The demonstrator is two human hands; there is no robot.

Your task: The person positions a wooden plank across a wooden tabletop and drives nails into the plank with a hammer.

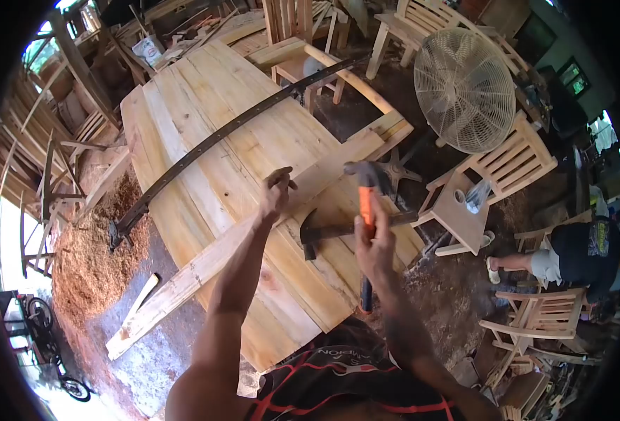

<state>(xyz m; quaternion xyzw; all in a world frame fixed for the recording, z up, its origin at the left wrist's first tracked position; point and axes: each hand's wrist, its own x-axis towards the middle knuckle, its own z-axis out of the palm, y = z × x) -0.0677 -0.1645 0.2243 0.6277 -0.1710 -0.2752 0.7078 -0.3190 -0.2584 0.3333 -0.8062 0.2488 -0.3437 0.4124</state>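
Note:
My right hand (376, 251) is wrapped round the orange and black handle of a claw hammer (368, 200), with its dark head raised over the wooden panel. My left hand (277, 191) has its fingers curled above a long plank (218, 261) that lies diagonally across the panel. Whether a small thing is between those fingers is hidden. Several pale boards laid side by side form the wide panel (268, 151). A long dark metal bar clamp (215, 137) crosses its far part. Between my hands, another dark metal bar (338, 230) lies across the near part.
A large fan (464, 91) stands at the upper right, near a wooden chair (457, 209) with a plastic bag on its seat. Another person (580, 252) is at the far right, beside more chairs. Sawdust (99, 270) is heaped left of the panel; a motorbike (43, 337) stands at lower left.

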